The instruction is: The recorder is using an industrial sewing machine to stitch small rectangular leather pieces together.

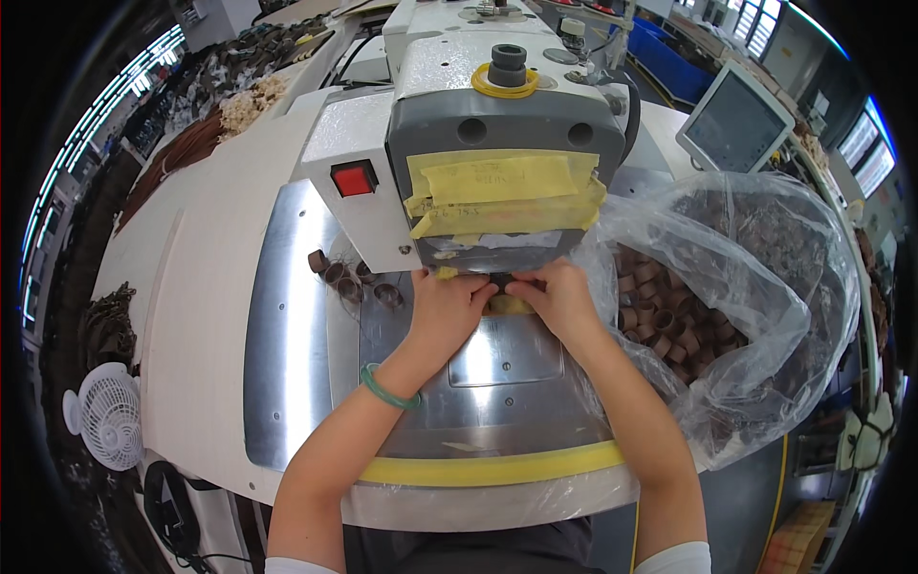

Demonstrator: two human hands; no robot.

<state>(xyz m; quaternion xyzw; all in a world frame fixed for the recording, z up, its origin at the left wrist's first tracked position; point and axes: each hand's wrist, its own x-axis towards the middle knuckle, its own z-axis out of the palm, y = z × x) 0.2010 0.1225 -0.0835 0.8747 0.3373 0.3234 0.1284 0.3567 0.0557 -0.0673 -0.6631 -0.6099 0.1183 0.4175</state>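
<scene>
Under the head of an industrial sewing machine [507, 124], my two hands meet at the middle of the metal work plate. My left hand [445, 304], with a green bangle on its wrist, pinches the left side of a small dark piece [499, 280]. From the other side my right hand [557, 295] has its thumb and fingers closed on the same piece. Fingers and the machine head hide most of it, so its exact kind cannot be told. Left of my left hand, several brown fabric loops [344, 279] lie on the plate with loose threads among them.
A clear plastic bag [765, 383] full of brown loops [669, 320] lies right of my right forearm. Yellow tape [497, 467] runs along the table's front edge. A screen [736, 120] stands at back right, a white fan [107, 416] at left, and brown material [186, 158] at back left.
</scene>
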